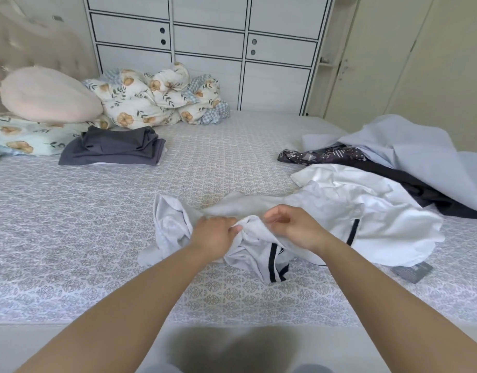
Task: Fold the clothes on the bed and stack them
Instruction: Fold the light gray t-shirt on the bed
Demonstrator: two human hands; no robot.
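Under both hands, left hand [214, 235] grips the white garment [254, 244].

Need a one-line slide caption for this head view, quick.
Left hand grips a crumpled white garment with black trim, right hand hovering over it; folded grey stack waits beyond.

A white wardrobe [210, 49] with black-lined panels stands behind the bed [70, 238]. A cream door [393, 63] is at right; a tufted beige headboard [22, 44] at left.
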